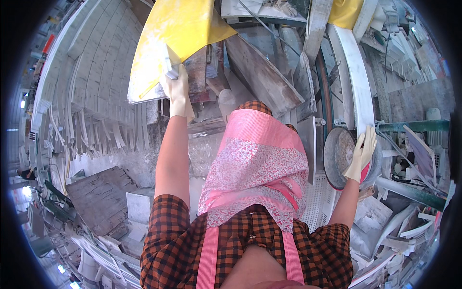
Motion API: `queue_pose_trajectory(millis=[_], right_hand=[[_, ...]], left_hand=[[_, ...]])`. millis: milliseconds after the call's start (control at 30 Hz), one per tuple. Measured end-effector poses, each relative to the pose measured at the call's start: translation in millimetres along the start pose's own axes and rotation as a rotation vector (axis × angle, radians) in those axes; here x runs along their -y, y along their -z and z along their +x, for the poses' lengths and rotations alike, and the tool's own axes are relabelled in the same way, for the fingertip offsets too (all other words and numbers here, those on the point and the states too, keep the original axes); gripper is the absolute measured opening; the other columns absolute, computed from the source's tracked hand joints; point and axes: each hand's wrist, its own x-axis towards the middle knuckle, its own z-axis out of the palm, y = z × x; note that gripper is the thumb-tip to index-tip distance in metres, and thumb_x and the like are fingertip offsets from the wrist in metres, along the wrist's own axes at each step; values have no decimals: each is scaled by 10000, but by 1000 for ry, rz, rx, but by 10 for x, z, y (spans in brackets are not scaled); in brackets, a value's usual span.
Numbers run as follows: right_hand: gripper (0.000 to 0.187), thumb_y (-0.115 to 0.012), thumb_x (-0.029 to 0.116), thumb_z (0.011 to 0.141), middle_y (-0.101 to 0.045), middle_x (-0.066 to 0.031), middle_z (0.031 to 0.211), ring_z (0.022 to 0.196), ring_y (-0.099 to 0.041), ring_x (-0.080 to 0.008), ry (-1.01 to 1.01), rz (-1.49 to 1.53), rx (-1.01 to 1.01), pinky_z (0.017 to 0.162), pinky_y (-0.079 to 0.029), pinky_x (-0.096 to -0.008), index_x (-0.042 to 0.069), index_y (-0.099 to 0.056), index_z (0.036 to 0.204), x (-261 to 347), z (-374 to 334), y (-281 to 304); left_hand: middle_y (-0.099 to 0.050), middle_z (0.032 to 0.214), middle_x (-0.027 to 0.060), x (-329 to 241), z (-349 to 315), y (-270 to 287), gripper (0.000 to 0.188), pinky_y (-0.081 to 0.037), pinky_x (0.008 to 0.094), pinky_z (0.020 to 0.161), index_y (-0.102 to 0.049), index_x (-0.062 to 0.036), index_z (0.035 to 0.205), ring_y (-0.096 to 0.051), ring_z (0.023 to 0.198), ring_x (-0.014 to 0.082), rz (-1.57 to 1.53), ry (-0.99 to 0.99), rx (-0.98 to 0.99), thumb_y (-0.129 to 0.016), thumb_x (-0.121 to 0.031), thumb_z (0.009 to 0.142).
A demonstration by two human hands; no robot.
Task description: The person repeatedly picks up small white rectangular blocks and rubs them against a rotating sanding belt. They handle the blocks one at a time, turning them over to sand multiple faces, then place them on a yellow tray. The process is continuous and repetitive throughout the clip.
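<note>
One white block [170, 68] sat pinched in the left hand [177, 91] near the edge of a yellow sheet [178, 29]; the right hand [362, 153] (gloved, fingers outstretched) lay at the end of a white strip [355, 72].

Bright lamps [27, 191] shine beyond a dusty, pale floor [197, 161].

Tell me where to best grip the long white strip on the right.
Probably grip the long white strip by its near end, coming from the near side: it is narrow, runs away lengthwise, and that end lies at the right hand.
</note>
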Motion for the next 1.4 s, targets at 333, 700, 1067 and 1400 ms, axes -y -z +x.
queue_pose_trajectory(millis=[333,700,1067,1400], right_hand=[[407,-515,218,1049,-568,-227,1439,1367,-500,-392,-18,7,-4,1165,-327,-485,41,-591,1407,21,-52,58],[401,-527,204,1042,-579,-220,1430,1357,-512,-385,-18,29,-20,1169,-325,-477,51,-599,1406,13,-112,96],[411,-512,214,1048,-560,-210,1458,1381,-493,-377,-45,49,4,1185,-302,-479,53,-588,1419,21,-171,174],[642,-707,280,913,-508,-221,1501,1374,-491,-391,24,-92,167,1177,-317,-499,88,-507,1492,40,-152,391]], left_hand=[[-659,1207,229,-20,-10,2,542,-488,408,966,-606,82,1265,-641,1098,315,14,13,-6,-722,-318,918],[-682,1159,212,67,15,-10,507,-502,396,923,-627,78,1236,-657,1049,288,20,-20,-15,-713,-311,922],[-697,1045,247,258,93,-112,472,-523,447,879,-657,60,1172,-682,941,360,-12,-116,-140,-768,-271,854],[-657,1201,225,62,9,-30,557,-491,419,963,-602,75,1275,-642,1093,320,-37,-53,-33,-742,-316,903]])
